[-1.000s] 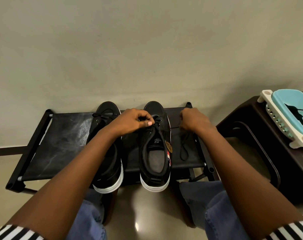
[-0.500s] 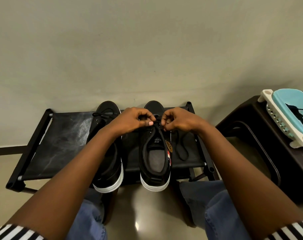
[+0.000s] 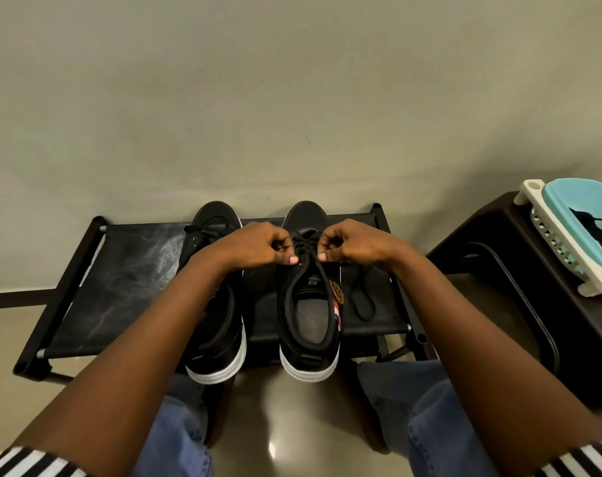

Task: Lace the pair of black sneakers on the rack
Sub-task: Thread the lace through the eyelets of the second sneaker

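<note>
A person's left hand [image 3: 258, 246] and right hand [image 3: 353, 246], fingers curled, each pinch the black lace [image 3: 306, 239] over the right-hand sneaker [image 3: 310, 304] on the rack [image 3: 120, 287], its mate [image 3: 217, 325] lying under the left forearm, a loose lace loop [image 3: 361, 297] beneath the right wrist.

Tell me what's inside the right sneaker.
Right sneaker: a grey insole shows through the opening. The toe end inside is hidden by the tongue and both hands.
</note>
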